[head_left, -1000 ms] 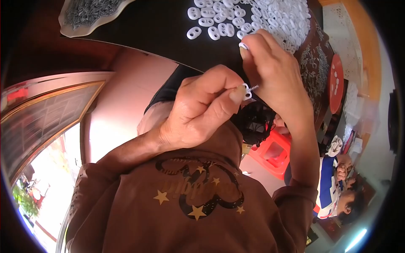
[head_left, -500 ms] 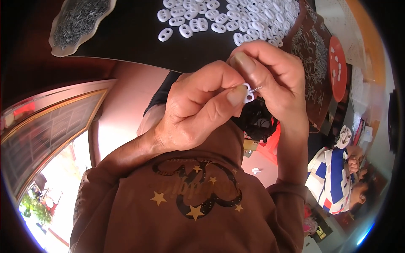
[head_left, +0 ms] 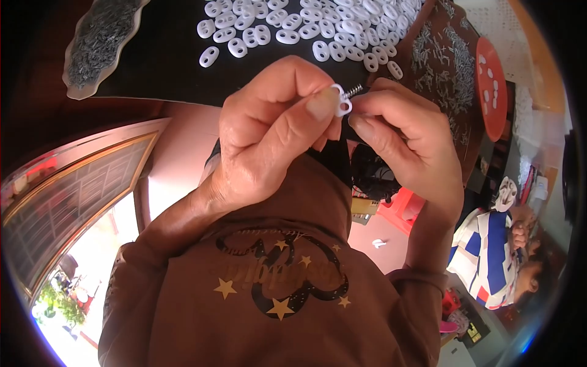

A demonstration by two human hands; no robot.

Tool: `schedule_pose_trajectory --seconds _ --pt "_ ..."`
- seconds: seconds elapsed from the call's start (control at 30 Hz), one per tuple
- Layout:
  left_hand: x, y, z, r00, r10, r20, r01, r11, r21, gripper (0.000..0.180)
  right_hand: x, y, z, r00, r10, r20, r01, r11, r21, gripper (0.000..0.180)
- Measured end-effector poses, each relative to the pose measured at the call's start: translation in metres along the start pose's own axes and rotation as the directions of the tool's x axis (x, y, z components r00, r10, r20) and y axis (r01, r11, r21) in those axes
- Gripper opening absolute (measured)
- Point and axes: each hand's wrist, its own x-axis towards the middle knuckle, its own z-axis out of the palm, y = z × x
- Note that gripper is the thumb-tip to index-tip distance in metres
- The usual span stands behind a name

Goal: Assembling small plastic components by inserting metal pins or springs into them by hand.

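My left hand [head_left: 269, 134] pinches a small white plastic piece with two holes [head_left: 341, 105] between thumb and fingers. My right hand [head_left: 409, 144] meets it from the right and holds a small metal spring [head_left: 353, 92] against that piece. Both hands are raised close to the camera, above my brown top with gold stars [head_left: 275, 293]. Behind them, on a black tabletop [head_left: 165, 61], lies a heap of several more white two-hole pieces [head_left: 306, 24].
A pale scalloped tray of small grey metal parts [head_left: 98, 40] sits at the table's left. A brown tray of small metal springs [head_left: 446, 61] and a red lid [head_left: 492, 85] lie at the right. Another person in a blue and white top [head_left: 495, 257] sits at lower right.
Both hands have come down and closer to the camera with the white piece, away from the heap. The right hand's fingers have shifted to hold the spring at the piece.
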Motion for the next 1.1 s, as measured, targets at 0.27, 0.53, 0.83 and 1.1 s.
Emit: schedule_pose_trajectory --seconds 0.27,0.53,0.83,1.1 --pt "0.015 -0.010 0.008 0.999 -0.041 -0.002 0.041 0.992 -0.116 0.014 -0.006 0.011 -0.005 0.995 -0.034 -0.089 0.036 0.999 0.016 0.010" --pt "0.019 -0.016 0.011 0.996 -0.091 0.012 0.092 0.993 -0.076 0.012 -0.028 0.012 -0.030 0.966 0.235 -0.109 -0.216 0.964 0.156 0.010" --pt "0.019 -0.016 0.010 0.994 -0.109 -0.013 0.109 0.993 -0.044 0.011 -0.013 0.025 -0.050 0.973 0.228 0.028 -0.203 0.912 -0.357 0.018" --pt "0.019 -0.020 0.009 0.998 -0.051 0.025 0.050 0.997 0.054 0.011 -0.027 0.023 -0.045 0.969 0.176 -0.174 -0.226 0.916 -0.332 0.015"
